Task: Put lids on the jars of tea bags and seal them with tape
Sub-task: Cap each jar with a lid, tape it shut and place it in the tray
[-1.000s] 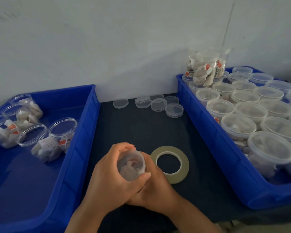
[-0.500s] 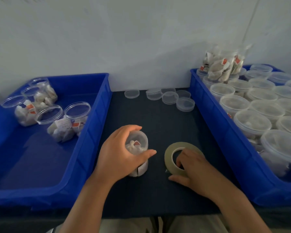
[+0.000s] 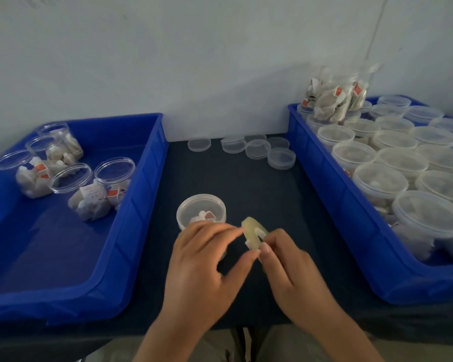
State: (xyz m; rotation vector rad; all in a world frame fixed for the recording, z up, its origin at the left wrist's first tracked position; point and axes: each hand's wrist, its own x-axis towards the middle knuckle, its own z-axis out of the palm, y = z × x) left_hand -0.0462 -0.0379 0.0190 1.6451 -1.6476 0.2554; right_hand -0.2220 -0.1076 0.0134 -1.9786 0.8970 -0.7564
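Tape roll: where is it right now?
Head view, centre foreground: the tape roll is held on edge between the left hand and right hand, just in front and right of the lidded jar.

Plain wall [image 3: 168, 61], pale grey-white, bit scuffed, fills whole top half of view. Thin dark line [image 3: 375, 30] runs down it at upper right, maybe cord, too thin to tell tbh. Broad soft shadow [image 3: 259, 100] low on wall toward right side. Brighter white strip of wall right above back edge of table [image 3: 246, 184]. Table pushed flush against wall, top dark navy, matte. Its front edge runs across bottom of view. Light dim and flat, bluish cast, shadows soft-edged all round.
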